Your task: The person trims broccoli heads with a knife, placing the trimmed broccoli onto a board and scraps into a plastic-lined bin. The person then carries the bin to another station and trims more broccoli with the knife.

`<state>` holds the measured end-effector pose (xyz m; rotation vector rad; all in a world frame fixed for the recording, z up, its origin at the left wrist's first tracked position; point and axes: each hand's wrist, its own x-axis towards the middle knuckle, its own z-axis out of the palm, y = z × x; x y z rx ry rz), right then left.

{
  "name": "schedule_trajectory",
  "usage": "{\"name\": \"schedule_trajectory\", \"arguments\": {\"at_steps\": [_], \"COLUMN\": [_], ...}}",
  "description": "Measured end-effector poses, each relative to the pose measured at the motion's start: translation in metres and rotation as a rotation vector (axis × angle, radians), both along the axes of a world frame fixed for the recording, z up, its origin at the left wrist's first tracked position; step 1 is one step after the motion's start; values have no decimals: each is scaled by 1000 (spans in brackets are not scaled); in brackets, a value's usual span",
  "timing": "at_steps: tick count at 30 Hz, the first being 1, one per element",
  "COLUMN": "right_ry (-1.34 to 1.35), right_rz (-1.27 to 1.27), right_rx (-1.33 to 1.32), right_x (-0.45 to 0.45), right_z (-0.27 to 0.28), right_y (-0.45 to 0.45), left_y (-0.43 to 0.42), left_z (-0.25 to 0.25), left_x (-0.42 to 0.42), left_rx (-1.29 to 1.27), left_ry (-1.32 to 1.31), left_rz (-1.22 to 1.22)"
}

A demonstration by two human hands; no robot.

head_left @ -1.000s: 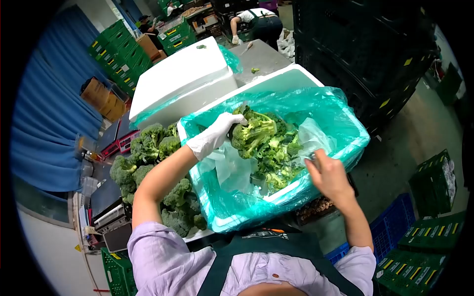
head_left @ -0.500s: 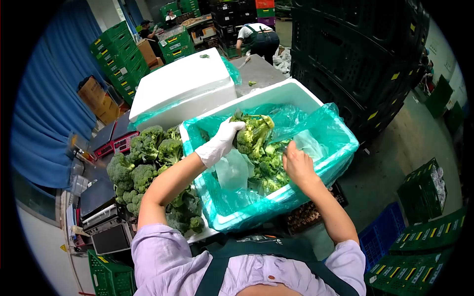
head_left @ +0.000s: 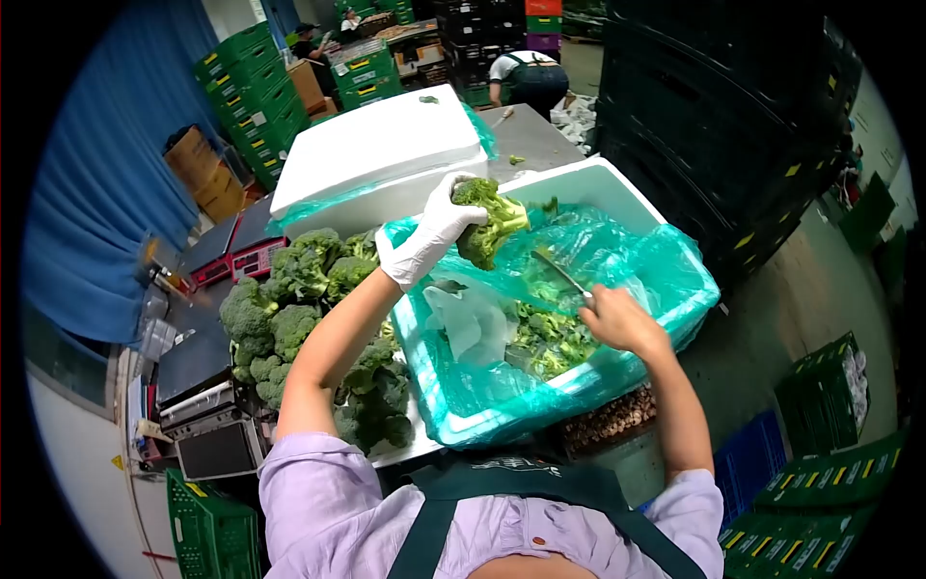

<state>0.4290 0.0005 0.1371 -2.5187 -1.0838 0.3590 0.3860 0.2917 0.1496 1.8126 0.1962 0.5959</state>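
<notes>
Green broccoli, likely light and best held by its stiff stem, is clamped in the left grip near the far edge of the foam box; a knife is held in the right grip.

I see, left: blue curtain | far left: stacked green crates, cardboard boxes | far: a person bent over | right of me: tall dark crates | near right: blue crate
</notes>
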Motion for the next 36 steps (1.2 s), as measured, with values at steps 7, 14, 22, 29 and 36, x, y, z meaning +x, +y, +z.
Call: {"name": "schedule_trajectory", "arguments": {"at_steps": [7, 14, 22, 29, 36], "right_ry": [-100, -306, -276, -285, -342], "right_rz": [217, 231, 257, 335, 399], "right_rx": [208, 151, 198, 192, 213], "right_x": [-6, 5, 4, 10, 15], "right_z": [34, 15, 12, 8, 6], "right_y": [-20, -7, -10, -10, -7], "left_y": [11, 2, -4, -14, -25], "left_z": [12, 16, 22, 33, 28], "left_x": [-17, -18, -19, -16, -10], "left_rx": [52, 264, 224, 264, 429], "left_ry": [104, 12, 3, 63, 77], "left_rz": [-205, -337, -312, -394, -410]}}
